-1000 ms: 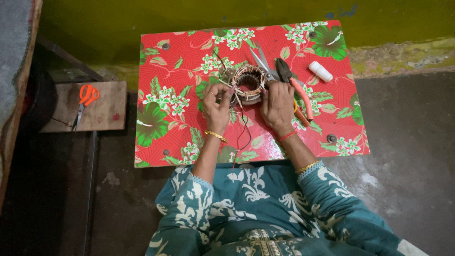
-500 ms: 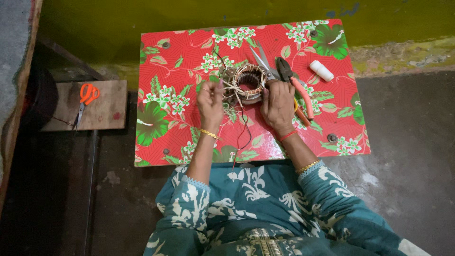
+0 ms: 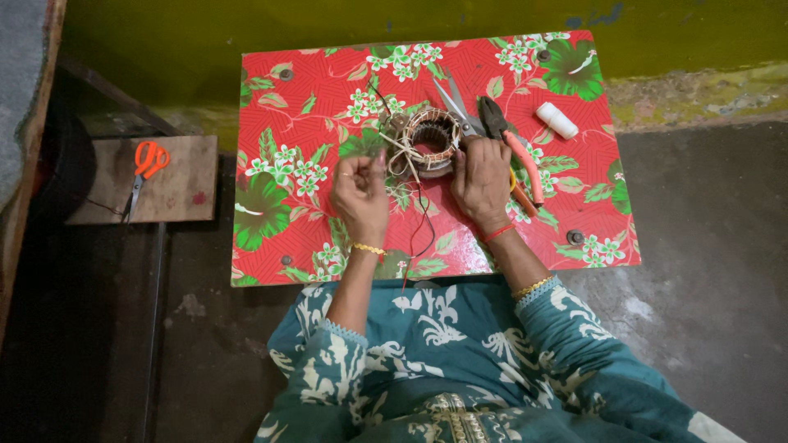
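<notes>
Copper-wound, the ring-shaped motor stator (image 3: 432, 139) sits on a low table (image 3: 312, 90) covered with red oilcloth printed with green leaves and white flowers, seen from the head camera looking straight down. Its hollow middle holds nothing I can make out; pale string ends (image 3: 400, 152) and thin dark wires (image 3: 423, 217) trail out of its near side across the cloth toward the person's lap.

Just left of the stator, the left hand (image 3: 361, 193) is curled, its fingertips pinched together on a strand of the pale string, which runs from the hand to the stator. At the stator's right side the right hand (image 3: 482, 180) rests palm down with fingers bent, fingertips touching the stator's rim; whether it grips anything is hidden under the hand, so I cannot tell.

Behind the right hand lie grey scissors (image 3: 456, 107) and pliers (image 3: 515, 152) with pink-orange handles, partly covered by that hand. A white thread spool (image 3: 557, 121) lies farther right, apart from both. Off the table to the left, orange-handled scissors (image 3: 145, 164) rest on a wooden board (image 3: 185, 184)
</notes>
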